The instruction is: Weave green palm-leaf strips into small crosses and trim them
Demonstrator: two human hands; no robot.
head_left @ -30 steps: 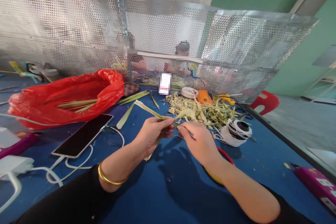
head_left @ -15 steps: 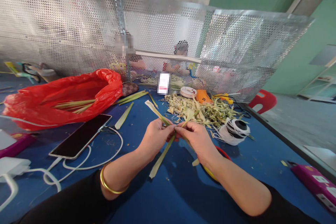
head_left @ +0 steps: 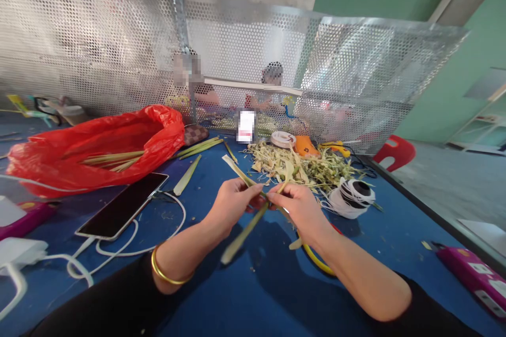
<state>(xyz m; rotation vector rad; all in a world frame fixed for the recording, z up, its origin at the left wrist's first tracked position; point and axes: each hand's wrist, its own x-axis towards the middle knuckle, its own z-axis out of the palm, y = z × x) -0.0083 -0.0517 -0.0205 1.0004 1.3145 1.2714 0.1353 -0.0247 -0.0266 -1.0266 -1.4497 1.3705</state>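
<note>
Flat pale-green leaf strips (head_left: 245,235) cross between my two hands above the blue table. My left hand (head_left: 234,204) is closed, its thumb and fingers pinching a strip whose pale end points away from me. Close beside it, my right hand (head_left: 295,204) pinches the strips near their crossing, and one strip hangs down toward me between the hands. Just under my right wrist lies a yellow-and-red ring-shaped thing (head_left: 316,262), partly hidden by the forearm. The fingertips cover the exact crossing of the strips.
A red plastic bag (head_left: 98,137) with long strips stands left, near a phone (head_left: 124,205) with white cables. Beyond my hands are leaf scraps (head_left: 304,168), a tape roll (head_left: 283,139) and a spool of white cord (head_left: 351,198). A perforated metal screen (head_left: 245,37) borders the back; people sit behind it.
My hands have drawn slightly apart at the fingertips. The strip hanging toward me has swung a little to the left and is blurred.
</note>
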